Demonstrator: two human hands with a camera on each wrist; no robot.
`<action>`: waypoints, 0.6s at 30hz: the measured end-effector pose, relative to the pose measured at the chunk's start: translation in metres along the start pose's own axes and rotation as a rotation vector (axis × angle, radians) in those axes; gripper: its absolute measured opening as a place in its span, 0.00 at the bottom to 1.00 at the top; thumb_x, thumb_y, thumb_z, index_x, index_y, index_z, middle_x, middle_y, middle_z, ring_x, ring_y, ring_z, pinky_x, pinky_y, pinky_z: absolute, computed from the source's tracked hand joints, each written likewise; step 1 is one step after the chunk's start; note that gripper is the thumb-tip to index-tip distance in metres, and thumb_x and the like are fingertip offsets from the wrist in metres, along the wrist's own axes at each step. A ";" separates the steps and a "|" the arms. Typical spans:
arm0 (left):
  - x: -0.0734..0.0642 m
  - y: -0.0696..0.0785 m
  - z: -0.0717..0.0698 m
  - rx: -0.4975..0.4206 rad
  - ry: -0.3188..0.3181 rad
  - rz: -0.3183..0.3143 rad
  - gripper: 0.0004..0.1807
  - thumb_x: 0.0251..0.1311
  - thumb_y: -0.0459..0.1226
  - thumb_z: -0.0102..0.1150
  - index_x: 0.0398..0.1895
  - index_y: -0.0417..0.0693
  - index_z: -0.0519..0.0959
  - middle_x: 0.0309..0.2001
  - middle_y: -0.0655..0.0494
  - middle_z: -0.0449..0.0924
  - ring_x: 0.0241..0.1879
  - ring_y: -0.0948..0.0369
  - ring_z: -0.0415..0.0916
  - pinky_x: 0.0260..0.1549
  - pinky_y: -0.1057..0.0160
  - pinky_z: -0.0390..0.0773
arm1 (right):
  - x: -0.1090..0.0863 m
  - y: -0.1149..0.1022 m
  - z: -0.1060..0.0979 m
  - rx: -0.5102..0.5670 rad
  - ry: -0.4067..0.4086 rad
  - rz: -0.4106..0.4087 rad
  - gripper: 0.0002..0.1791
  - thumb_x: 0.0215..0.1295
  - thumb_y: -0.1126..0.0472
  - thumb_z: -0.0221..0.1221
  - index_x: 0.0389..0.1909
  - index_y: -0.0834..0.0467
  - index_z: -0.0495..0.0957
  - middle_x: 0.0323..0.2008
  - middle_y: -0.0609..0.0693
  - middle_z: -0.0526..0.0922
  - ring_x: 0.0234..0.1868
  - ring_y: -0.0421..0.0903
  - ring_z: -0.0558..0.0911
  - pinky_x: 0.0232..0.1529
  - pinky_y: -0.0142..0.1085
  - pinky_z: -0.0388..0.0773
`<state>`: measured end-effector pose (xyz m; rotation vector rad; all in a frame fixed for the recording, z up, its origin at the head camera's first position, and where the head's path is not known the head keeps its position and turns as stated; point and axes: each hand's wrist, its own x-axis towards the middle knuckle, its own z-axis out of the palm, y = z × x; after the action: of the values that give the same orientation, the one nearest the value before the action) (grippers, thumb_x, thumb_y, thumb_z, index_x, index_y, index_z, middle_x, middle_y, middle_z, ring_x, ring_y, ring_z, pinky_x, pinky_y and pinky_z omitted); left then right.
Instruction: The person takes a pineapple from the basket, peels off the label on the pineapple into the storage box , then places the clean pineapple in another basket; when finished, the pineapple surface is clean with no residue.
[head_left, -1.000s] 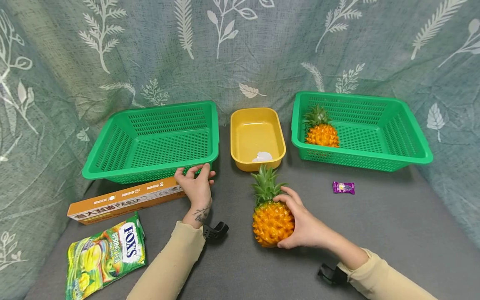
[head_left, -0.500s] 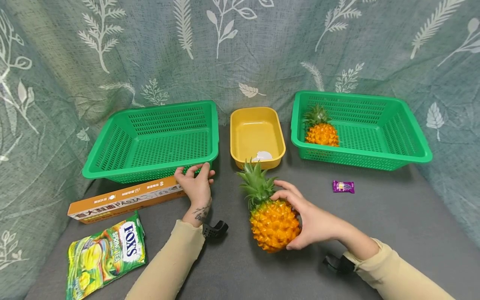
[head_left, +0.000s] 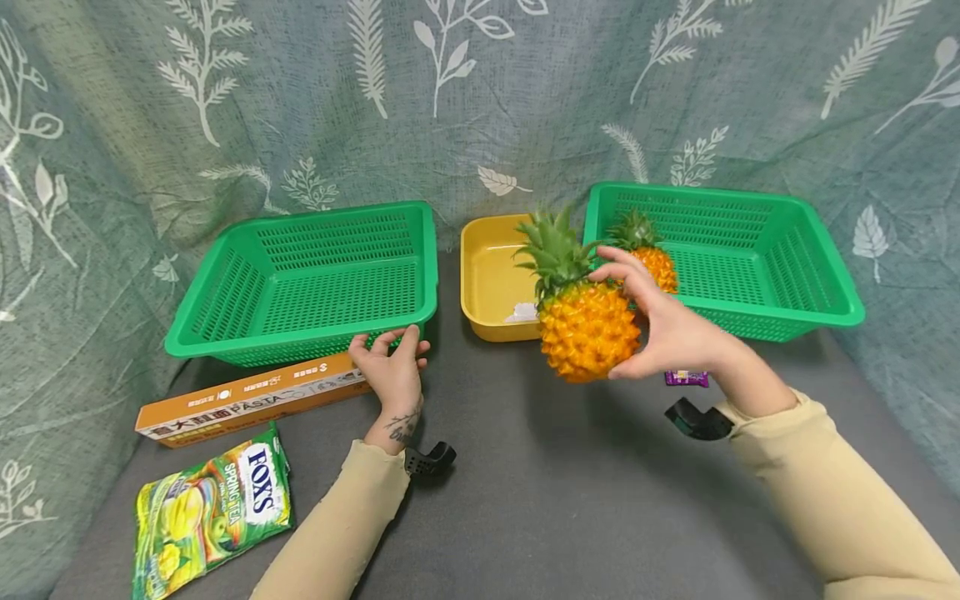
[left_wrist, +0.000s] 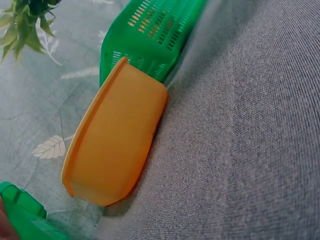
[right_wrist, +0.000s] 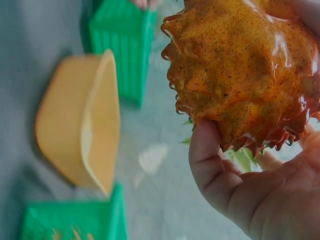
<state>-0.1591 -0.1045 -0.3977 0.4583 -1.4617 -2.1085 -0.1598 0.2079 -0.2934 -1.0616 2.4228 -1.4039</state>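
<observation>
In the head view my right hand [head_left: 675, 335] grips an orange toy pineapple [head_left: 588, 333] with a green leafy crown, thumb and fingers around its right side. It is held up off the table, in front of the yellow bin [head_left: 487, 321] and the right green basket [head_left: 772, 321]. The right wrist view shows its spiky, glossy body [right_wrist: 240, 75] close up. My left hand [head_left: 393, 375] is at the front rim of the left green basket [head_left: 300, 342], fingers loosely bent; whether they touch the rim is unclear. Beneath that hand lies the end of an orange pasta box [head_left: 255, 400].
A second pineapple [head_left: 656, 267] sits inside the right basket, partly hidden. White pieces [head_left: 522, 312] lie in the yellow bin. On the table are a purple wrapped candy [head_left: 686, 378] and a green Fox's candy bag [head_left: 213, 512]. A patterned curtain [head_left: 495, 100] hangs behind.
My right hand has lifted the pineapple off the table and carried it up and to the right, towards the right basket. The left hand has stayed in place.
</observation>
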 end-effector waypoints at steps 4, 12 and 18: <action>0.000 0.000 0.000 -0.007 0.003 0.002 0.29 0.56 0.31 0.59 0.51 0.48 0.50 0.31 0.54 0.72 0.15 0.66 0.75 0.12 0.69 0.73 | 0.003 0.002 -0.031 0.012 0.072 0.027 0.48 0.37 0.76 0.68 0.62 0.59 0.55 0.72 0.50 0.35 0.58 0.52 0.62 0.47 0.28 0.71; 0.000 0.001 0.001 -0.018 0.011 0.003 0.29 0.55 0.30 0.59 0.50 0.48 0.50 0.31 0.54 0.71 0.15 0.66 0.75 0.12 0.71 0.72 | -0.008 0.023 -0.090 0.202 0.198 0.164 0.47 0.46 0.84 0.59 0.61 0.46 0.52 0.58 0.53 0.57 0.38 0.40 0.78 0.31 0.30 0.78; 0.000 0.001 0.000 -0.026 0.002 0.005 0.29 0.56 0.30 0.59 0.50 0.48 0.50 0.31 0.54 0.71 0.15 0.66 0.75 0.11 0.71 0.72 | -0.024 0.050 -0.128 0.082 0.300 0.378 0.47 0.51 0.79 0.60 0.62 0.41 0.48 0.49 0.55 0.60 0.36 0.36 0.77 0.30 0.29 0.78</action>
<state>-0.1592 -0.1044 -0.3970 0.4463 -1.4309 -2.1195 -0.2244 0.3288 -0.2682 -0.3637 2.5558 -1.5963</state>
